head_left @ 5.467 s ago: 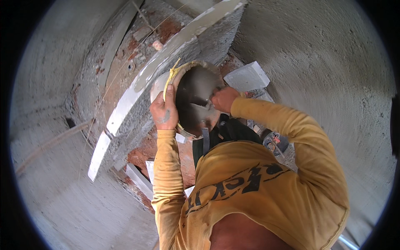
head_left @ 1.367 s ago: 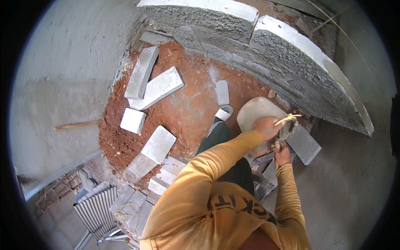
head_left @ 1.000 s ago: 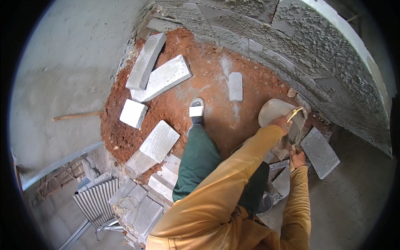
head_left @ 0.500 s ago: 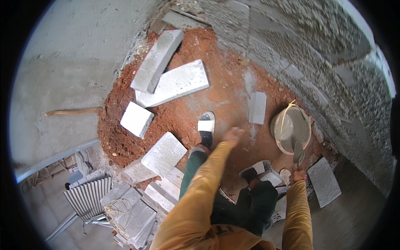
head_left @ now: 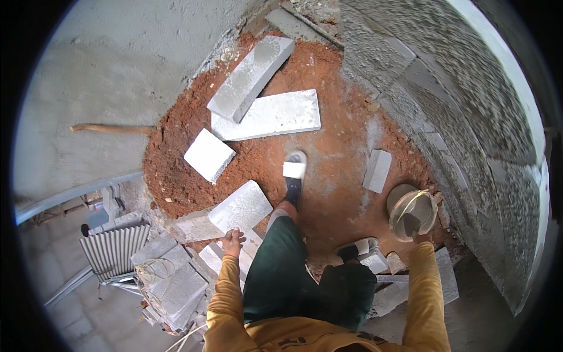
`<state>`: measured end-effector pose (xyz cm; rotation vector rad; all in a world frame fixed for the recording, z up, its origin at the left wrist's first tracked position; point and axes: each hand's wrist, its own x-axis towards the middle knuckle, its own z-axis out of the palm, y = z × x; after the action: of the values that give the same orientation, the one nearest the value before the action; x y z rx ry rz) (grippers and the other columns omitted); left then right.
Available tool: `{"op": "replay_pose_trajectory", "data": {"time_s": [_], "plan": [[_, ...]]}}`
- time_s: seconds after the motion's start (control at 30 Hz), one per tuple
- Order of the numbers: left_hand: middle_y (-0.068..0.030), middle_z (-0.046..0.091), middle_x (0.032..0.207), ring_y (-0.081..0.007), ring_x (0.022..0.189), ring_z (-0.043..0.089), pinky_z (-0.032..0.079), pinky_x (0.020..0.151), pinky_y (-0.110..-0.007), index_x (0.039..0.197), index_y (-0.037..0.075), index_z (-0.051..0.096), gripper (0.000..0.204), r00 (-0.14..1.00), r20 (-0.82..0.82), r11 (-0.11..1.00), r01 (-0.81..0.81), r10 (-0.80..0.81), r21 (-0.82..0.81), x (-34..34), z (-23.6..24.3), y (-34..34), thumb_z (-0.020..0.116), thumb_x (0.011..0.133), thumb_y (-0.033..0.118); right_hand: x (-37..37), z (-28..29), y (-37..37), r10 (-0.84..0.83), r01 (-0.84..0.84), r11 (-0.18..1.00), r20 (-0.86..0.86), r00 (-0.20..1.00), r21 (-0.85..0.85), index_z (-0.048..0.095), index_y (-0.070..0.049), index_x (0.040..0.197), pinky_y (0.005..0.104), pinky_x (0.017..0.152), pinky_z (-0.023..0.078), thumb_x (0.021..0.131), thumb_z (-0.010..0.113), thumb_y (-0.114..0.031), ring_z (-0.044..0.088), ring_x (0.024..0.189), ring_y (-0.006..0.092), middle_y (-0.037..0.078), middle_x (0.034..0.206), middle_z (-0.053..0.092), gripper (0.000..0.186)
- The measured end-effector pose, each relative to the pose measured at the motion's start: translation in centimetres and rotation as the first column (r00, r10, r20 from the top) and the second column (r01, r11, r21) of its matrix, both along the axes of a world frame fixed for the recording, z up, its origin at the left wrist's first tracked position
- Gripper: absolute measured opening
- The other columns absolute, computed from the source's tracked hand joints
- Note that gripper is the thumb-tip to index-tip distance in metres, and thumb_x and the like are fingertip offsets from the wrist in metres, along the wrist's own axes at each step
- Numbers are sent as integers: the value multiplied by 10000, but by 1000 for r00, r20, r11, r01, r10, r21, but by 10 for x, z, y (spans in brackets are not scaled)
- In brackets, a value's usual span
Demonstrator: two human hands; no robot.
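My right hand grips a trowel, its blade down in a bucket by the right wall. Grey mortar coats the bucket's inside, and a yellow strap lies across its opening. The bucket looks tilted toward me. My left hand is at my left side, above a pale block. Its fingers are loosely bent and apart, with nothing visible in them.
Several pale blocks lie on the red soil, including a long slab and a square piece. A small block sits near the bucket. Rough block wall curves along the right. A corrugated sheet and stacked blocks stand lower left.
My left hand has swung from the middle back to my left side. My right hand has moved the trowel further into the bucket, which now appears more tilted.
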<state>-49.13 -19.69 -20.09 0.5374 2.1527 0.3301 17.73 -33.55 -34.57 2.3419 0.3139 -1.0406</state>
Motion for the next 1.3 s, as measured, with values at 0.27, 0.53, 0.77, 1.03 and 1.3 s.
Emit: {"op": "replay_pose_trajectory", "data": {"time_s": [0.27, 0.53, 0.77, 1.03, 1.3], "plan": [[-46, 640, 922, -120, 818, 589, 483, 753, -261, 1021, 21, 626, 332, 933, 61, 913, 330, -354, 240, 84, -94, 108, 597, 909, 332, 3, -72, -75, 393, -404, 905, -99, 914, -133, 601, -41, 1182, 382, 855, 471, 802, 570, -551, 590, 1080, 312, 156, 1157, 618, 636], [-103, 586, 1133, -198, 1022, 561, 436, 842, -353, 1187, 70, 505, 551, 927, 339, 988, -147, 157, -57, 75, -186, 235, 536, 887, 532, -193, 0, 153, -135, 182, 631, -124, 983, 754, 636, 38, 969, 342, 740, 471, 918, 536, -277, 611, 839, 247, 190, 856, 622, 334], [-197, 339, 1435, -305, 1322, 355, 311, 1046, -465, 1467, 104, 161, 897, 714, 499, 867, -456, 491, -201, 92, -327, 306, 457, 849, 682, -286, -158, 526, 403, -125, 480, -92, 911, 868, 363, -20, 1404, 421, 1122, 207, 875, 417, -649, 284, 1359, 368, 248, 1432, 349, 824], [-127, 31, 1550, -332, 1402, 170, 196, 1110, -484, 1498, 128, 27, 1130, 405, 744, 642, -765, 532, -43, 131, -396, 323, 428, 720, 842, -329, -249, 632, 696, -405, 546, -129, 706, 733, 615, 16, 1109, 418, 920, 469, 822, 367, -756, 622, 987, 369, 244, 953, 642, 860], [-119, 347, 1442, -299, 1311, 341, 266, 1094, -460, 1456, 100, 237, 950, 555, 590, 668, -744, 586, 36, 84, -273, 262, 497, 788, 724, -332, -137, 507, 725, -398, 646, -361, 586, 652, 620, 51, 1054, 462, 822, 495, 793, 472, -737, 650, 876, 362, 259, 903, 652, 844]]}}
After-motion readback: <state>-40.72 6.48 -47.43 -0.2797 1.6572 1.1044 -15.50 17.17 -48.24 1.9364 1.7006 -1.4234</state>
